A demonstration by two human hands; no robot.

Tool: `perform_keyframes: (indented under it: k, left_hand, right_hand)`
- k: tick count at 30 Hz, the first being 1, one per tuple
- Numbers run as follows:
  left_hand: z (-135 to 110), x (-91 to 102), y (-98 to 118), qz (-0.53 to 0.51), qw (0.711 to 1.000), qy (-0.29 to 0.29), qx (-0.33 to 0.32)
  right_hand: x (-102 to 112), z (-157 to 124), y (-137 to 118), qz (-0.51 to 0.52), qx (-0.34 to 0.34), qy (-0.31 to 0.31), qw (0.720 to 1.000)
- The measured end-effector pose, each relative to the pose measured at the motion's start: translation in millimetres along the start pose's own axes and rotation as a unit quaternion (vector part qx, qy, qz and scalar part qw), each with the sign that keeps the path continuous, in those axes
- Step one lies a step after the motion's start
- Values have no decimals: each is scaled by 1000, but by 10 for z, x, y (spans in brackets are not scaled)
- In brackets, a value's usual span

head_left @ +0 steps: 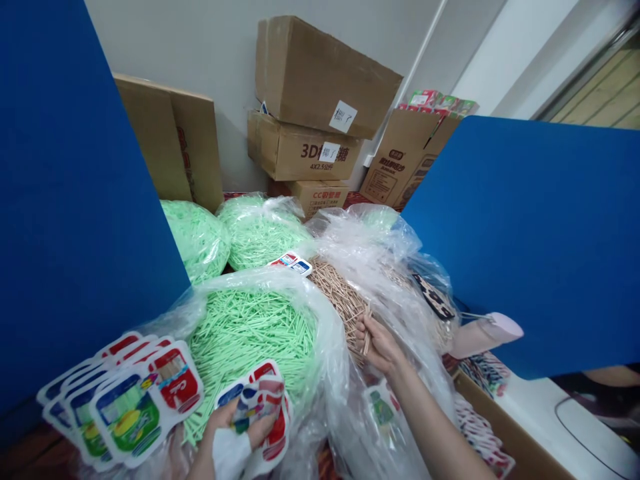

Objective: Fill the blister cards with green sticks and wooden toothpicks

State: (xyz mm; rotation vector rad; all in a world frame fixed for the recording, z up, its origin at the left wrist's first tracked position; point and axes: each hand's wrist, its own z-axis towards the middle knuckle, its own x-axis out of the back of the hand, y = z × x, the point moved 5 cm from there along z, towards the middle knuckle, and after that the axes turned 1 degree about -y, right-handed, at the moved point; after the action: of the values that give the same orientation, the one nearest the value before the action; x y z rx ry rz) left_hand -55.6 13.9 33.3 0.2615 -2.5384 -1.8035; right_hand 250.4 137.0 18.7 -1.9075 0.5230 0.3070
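My left hand (250, 417), with white wrapping at the wrist, grips a printed package (267, 393) in red, blue and white over the near edge of the green sticks. My right hand (376, 341) is closed around several thin tan sticks (367, 331), held upright above an open bag of tan sticks (336, 287). Next to it lies a wide open plastic bag of light green sticks (255, 327). Fanned out at the lower left are several two-part printed packages (133, 407) with green, blue and red panels; tan sticks show in the red one.
Tied bags of green sticks (263, 230) lie behind. Stacked cardboard boxes (320, 80) stand against the wall. Blue panels (525, 227) flank both sides. A pink container (485, 333) and a carton of striped wrapped pieces (477, 433) are at the right.
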Motion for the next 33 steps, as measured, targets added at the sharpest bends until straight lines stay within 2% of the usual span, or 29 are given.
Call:
perform_keyframes:
  k: [3, 6, 9, 12, 15, 18, 22, 25, 27, 31, 33]
  left_hand:
    - [60, -188, 133, 21, 997, -70, -23]
    - [125, -441, 325, 42, 987, -130, -84]
    - [191, -665, 509, 106, 974, -113, -165]
    - [254, -862, 580, 182, 957, -96, -206]
    - [295, -1017, 567, 237, 940, -104, -223]
    - [287, -1112, 568, 241, 932, -114, -246]
    - [253, -1190, 590, 216, 937, -132, -240]
    - [248, -1240, 620, 208, 939, -139, -236]
    - [253, -1270, 661, 212, 934, -134, -253]
    - [257, -1339, 767, 213, 918, -143, -303]
    - [255, -1375, 814, 220, 905, -152, -329]
  right_hand:
    - [-303, -157, -191, 23, 72, -2, 997]
    - [-674, -399, -419, 22, 187, -15, 982]
    - [-961, -673, -599, -17, 289, -33, 957]
    - [-1081, -890, -700, -62, 370, -45, 926]
    - [-1090, -1008, -716, -99, 431, -52, 895]
    - [-1058, -1045, -675, -131, 468, -43, 873]
    - [-1041, -1058, -597, -179, 489, -43, 853]
    - [-1029, -1091, -552, -242, 509, -30, 825]
    - [-996, -1099, -516, -288, 507, -16, 812]
    - [-860, -1067, -446, -376, 462, -3, 803]
    - [-791, -1077, -451, -414, 461, -11, 785]
